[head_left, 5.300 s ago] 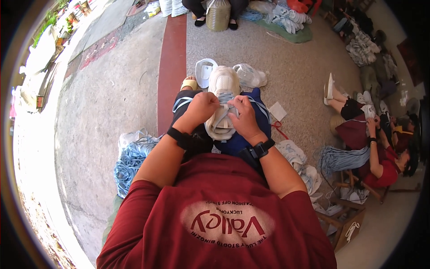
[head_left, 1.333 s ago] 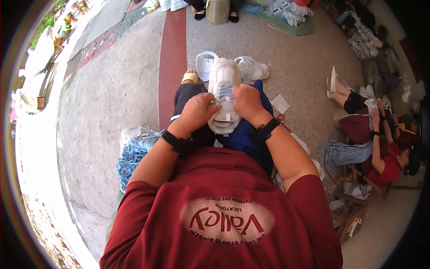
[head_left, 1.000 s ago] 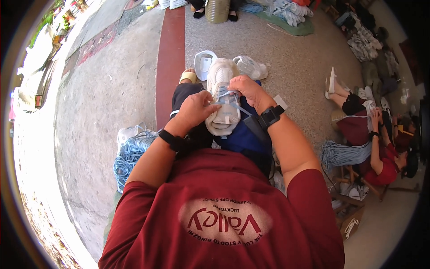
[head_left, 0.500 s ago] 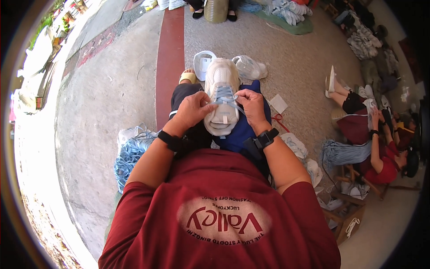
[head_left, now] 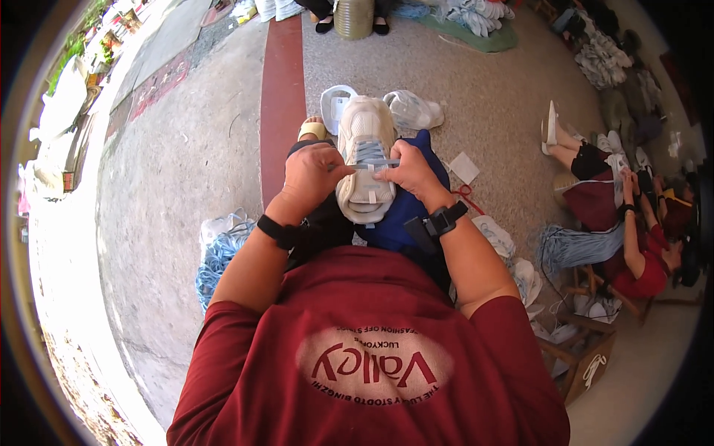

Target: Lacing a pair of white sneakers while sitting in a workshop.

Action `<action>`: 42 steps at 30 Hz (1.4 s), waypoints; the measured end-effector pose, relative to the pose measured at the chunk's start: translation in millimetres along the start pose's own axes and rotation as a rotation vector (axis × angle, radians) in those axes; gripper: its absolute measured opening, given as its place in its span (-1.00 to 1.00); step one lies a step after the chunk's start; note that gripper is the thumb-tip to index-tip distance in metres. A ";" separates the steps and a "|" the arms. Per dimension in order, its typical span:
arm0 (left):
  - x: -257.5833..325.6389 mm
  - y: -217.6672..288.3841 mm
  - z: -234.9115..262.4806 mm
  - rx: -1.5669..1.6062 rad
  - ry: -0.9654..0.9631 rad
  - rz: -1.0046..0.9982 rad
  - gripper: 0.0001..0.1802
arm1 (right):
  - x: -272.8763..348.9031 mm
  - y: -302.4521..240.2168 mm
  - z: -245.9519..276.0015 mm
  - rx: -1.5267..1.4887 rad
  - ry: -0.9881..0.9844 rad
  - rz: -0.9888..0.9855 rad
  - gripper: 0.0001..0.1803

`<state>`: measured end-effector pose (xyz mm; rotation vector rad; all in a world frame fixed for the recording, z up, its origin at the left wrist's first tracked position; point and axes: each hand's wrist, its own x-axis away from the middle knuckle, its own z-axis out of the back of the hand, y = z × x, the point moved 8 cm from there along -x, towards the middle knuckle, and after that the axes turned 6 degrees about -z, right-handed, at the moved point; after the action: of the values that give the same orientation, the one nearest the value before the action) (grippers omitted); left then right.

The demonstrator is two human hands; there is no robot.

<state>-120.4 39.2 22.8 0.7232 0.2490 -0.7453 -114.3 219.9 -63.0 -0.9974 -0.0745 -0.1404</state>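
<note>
A cream-white sneaker (head_left: 366, 115) rests on my lap, toe pointing away from me and its opening near my body. Light-blue shoelace (head_left: 369, 151) crosses its front eyelets. To the left of the tongue, my left hand (head_left: 311, 177) is closed in a pinch on the lace. On the other side my right hand (head_left: 413, 174) pinches the lace too, its fingers over the shoe's right edge. The lace runs across the tongue between both hands; its ends are partly hidden by my fingers. Blue cloth (head_left: 407, 215) lies under the shoe on my right leg.
A pile of blue laces (head_left: 221, 256) lies at my left. Two pale shoes (head_left: 413, 110) stand beyond my lap, with a white paper (head_left: 464, 168) nearer on the right. At far right a seated person (head_left: 647, 256) works beside hanging blue laces (head_left: 576, 247). A wooden stool (head_left: 584, 355) stands nearer.
My right hand has come down and slightly inward, over the tongue's right side. My left hand has shifted a little left, and the lace is stretched across the tongue.
</note>
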 end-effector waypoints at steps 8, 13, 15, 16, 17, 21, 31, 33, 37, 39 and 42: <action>37.7 27.7 89.1 -0.335 0.219 -0.312 -0.70 | 2.4 -6.3 1.1 -0.039 0.032 0.015 -0.55; 57.8 27.9 75.9 -0.298 0.162 -0.318 -0.74 | 14.2 -11.8 5.5 -0.034 0.044 0.028 -0.60; 59.6 20.7 71.9 -0.275 0.148 -0.305 -0.74 | 20.9 -21.8 11.2 -0.096 0.107 0.156 -0.76; 59.4 15.3 68.0 -0.261 0.100 -0.285 -0.75 | 22.4 -24.2 10.7 -0.105 0.104 0.183 -0.76; 60.2 13.5 65.4 -0.256 0.094 -0.302 -0.75 | 24.8 -30.4 12.2 -0.053 0.139 0.256 -0.85; 61.9 -7.7 49.3 -0.071 0.005 -0.163 -0.82 | 25.4 -49.0 6.1 0.122 0.134 0.447 -0.91; 63.5 -35.2 37.5 0.263 0.028 0.092 -0.88 | 13.6 -68.5 -16.3 0.599 -0.104 0.605 -0.93; 65.2 -38.1 35.7 0.281 0.029 0.136 -0.88 | 18.5 -68.6 0.5 0.515 0.110 0.548 -0.90; 72.5 -49.0 24.1 0.334 -0.047 0.291 -0.88 | 16.4 -48.6 9.5 0.359 0.255 0.261 -0.88; 72.5 -49.3 24.3 0.318 -0.042 0.274 -0.88 | 19.3 -56.1 6.3 0.218 0.206 0.393 -0.89; 72.4 -50.7 22.9 0.293 -0.064 0.274 -0.88 | 18.4 -59.3 4.1 0.376 0.191 0.453 -0.87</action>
<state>-104.3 -40.6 -18.7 0.9865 -0.0205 -0.5464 -105.1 190.1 -9.1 -0.6016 0.2903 0.1890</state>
